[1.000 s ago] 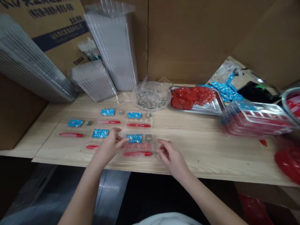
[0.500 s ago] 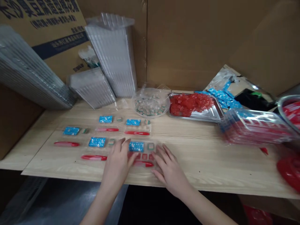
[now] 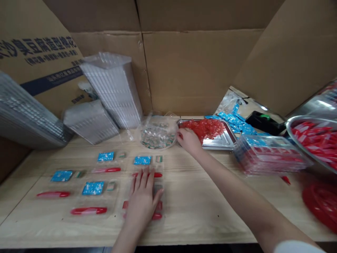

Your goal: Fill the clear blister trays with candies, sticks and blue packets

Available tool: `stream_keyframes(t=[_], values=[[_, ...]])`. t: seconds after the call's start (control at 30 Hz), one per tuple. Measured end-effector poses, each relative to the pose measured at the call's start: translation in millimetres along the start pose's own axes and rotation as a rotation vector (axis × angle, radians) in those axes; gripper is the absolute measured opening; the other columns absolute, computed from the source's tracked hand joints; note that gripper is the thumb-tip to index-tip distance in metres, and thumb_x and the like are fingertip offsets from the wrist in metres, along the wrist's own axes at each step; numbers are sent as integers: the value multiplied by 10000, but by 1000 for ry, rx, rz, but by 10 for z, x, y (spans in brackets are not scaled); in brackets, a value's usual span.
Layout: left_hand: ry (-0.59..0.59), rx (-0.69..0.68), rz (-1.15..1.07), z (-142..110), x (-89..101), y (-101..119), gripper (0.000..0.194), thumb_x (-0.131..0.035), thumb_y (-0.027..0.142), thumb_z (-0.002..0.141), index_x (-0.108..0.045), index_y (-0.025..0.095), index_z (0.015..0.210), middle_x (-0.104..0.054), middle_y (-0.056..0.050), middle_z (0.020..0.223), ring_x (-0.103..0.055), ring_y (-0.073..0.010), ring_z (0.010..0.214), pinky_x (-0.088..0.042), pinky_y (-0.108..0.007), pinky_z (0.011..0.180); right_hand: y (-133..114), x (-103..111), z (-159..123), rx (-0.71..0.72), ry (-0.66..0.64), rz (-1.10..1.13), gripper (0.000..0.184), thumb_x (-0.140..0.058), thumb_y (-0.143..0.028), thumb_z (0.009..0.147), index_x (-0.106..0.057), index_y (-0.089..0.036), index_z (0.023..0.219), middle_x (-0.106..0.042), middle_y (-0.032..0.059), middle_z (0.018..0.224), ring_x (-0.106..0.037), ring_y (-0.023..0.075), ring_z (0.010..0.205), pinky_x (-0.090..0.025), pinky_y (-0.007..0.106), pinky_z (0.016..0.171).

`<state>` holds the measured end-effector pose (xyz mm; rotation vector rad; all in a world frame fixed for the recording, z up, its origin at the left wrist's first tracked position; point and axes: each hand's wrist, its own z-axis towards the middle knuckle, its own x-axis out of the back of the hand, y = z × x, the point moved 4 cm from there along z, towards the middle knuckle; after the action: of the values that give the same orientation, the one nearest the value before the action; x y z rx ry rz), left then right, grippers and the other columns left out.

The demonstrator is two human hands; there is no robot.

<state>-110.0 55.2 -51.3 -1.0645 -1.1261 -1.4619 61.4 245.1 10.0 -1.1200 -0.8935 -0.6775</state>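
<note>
Red translucent pieces [image 3: 202, 128] sat heaped in the steel tray [image 3: 219, 143], and from my remote station I read the right hand [image 3: 188, 140] as far the nearer of the two hands. It was at the tray's left corner, with the heap starting just at 2 o'clock from its fingertips. The heap's long axis ran roughly from 9 to 3 along the tray. Those fingers were curled and partly hidden against the rim, so I could not tell whether they gripped anything. A round clear bowl [image 3: 158, 135] of small packets stood just beside the hand at 9 o'clock. The left hand [image 3: 142, 203] lay well apart at 7 o'clock, open, its fingers spread flat on a clear blister tray [image 3: 160, 200], with the tips touching a red-capped stick [image 3: 155, 174].
</note>
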Motion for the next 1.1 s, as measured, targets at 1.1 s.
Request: stream_keyframes(t=[1.1], values=[[-143,-353,-226,10,-215,1147,394,-543,140,776,-555,162,1169,-504,-86,1334,-457,-266,1229,-454,-409,971,814,100,-105,-146,-54,-201,143,-568,-194,776,-599,-137,903,-615,141,950,-584,226,856,-414,311,746]])
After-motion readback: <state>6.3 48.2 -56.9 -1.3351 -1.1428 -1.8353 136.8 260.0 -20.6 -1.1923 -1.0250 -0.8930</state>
